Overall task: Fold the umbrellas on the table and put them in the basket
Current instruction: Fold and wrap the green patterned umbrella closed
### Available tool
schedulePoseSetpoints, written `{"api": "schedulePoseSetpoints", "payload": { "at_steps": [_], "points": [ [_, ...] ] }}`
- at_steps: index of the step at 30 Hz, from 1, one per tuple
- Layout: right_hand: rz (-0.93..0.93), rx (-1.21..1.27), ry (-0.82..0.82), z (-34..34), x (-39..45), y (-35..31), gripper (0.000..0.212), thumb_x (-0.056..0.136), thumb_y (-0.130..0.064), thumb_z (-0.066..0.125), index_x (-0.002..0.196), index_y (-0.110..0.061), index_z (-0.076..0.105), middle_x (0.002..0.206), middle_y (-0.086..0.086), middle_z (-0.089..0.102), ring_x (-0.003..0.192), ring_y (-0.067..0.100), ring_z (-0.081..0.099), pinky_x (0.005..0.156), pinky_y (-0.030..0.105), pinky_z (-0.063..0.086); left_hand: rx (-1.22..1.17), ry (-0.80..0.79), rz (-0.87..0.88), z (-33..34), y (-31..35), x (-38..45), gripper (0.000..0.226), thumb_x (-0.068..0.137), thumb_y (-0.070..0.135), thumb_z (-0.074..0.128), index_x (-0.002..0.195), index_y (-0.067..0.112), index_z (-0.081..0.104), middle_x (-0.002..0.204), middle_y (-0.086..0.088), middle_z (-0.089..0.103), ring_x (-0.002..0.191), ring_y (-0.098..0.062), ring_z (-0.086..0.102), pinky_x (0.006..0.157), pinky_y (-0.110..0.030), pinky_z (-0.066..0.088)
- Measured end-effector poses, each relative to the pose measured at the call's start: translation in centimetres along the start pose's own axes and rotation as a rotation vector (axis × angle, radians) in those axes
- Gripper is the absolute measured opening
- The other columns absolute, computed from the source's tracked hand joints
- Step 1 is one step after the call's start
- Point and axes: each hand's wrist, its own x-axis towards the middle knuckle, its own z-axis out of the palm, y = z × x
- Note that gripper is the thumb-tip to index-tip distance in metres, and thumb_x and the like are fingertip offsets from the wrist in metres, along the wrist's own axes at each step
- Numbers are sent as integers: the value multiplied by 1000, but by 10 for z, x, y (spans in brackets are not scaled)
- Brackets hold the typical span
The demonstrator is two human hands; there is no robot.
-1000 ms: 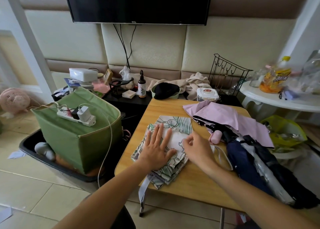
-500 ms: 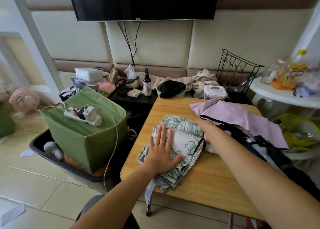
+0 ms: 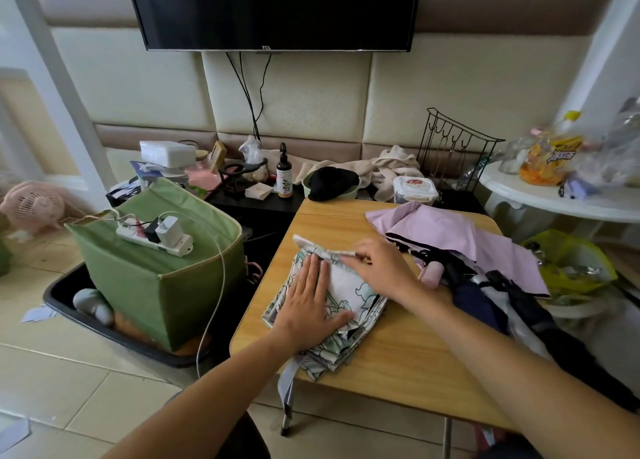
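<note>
A white umbrella with a green leaf print lies flattened on the wooden table. My left hand presses flat on its near part, fingers spread. My right hand pinches the far edge of its canopy and holds it folded over toward me. A pink umbrella lies open-loose at the table's far right, with a dark navy umbrella and a black one beside it. The green fabric basket stands on the floor left of the table.
A white power strip with plugged chargers lies across the basket's top, its cable hanging down. A black tray holds the basket. Behind the table are a low black shelf with bottles, a wire rack and a white round table.
My right hand went from the umbrella's right side to its far edge and has lifted that edge back over the canopy. My left hand stays pressed on the fabric.
</note>
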Motion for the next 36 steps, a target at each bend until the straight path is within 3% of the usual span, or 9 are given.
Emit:
{"api": "schedulePoseSetpoints", "payload": {
  "at_steps": [4,8,13,15,19,22,27,33,36],
  "points": [
    [-179,-165,-74,18,-38,4,29,98,-23,69,126,-18,73,128,-2,71,111,16,66,101,28,48,-108,218,37,-3,-1,-6,84,93,66,44,158,15,27,154,-6,23,141,-27,19,122,-46,27],
    [-221,-190,15,36,-63,12,39,93,-18,74,132,-17,70,135,2,68,123,21,65,109,40,49,-652,205,-111,-13,-13,-2,52,97,19,52,149,16,46,152,-7,40,140,-25,36,119,-40,31],
    [-342,-253,5,42,-77,20,57,85,-8,80,138,-20,65,140,1,64,130,18,61,112,44,47,-1402,58,-485,-28,-33,3,71,99,72,22,129,27,68,126,-5,72,118,-22,67,103,-50,51],
    [-410,-334,-2,45,-82,24,59,84,-5,80,138,-24,65,143,1,62,133,17,58,115,45,43,-1329,49,-503,-35,-35,3,79,89,88,30,128,31,69,127,1,71,119,-19,66,102,-44,50],
    [-547,-420,-48,58,-96,29,66,82,6,75,139,-26,63,143,-2,62,138,19,54,115,46,42,-952,113,-594,-40,-35,9,43,95,47,57,69,12,57,70,-10,62,63,-23,61,62,-30,47],
    [-564,-430,-24,61,-97,29,64,81,7,76,135,-25,67,137,-2,67,132,20,59,110,44,48,-554,141,-487,-41,-37,12,53,101,35,56,56,14,39,56,-2,43,56,-21,47,49,-30,30],
    [-507,-370,-35,61,-94,20,53,83,5,73,129,-21,70,128,-1,71,125,21,65,113,40,40,-175,268,-410,-33,-31,2,37,89,39,73,96,9,52,109,-8,50,104,-29,51,82,-40,49],
    [-302,-462,-352,46,-84,5,54,93,-22,46,145,-26,58,141,9,63,131,23,58,118,37,40,26,281,199,-24,-33,4,18,82,10,69,98,17,63,98,-3,58,94,-27,57,69,-35,44],
    [-227,-309,-368,32,-68,-4,45,93,-20,45,130,-24,70,121,4,74,107,18,68,99,33,53,-62,295,202,-21,-39,3,14,85,3,64,92,15,69,96,-2,63,95,-28,60,67,-32,40]
  ]
}}
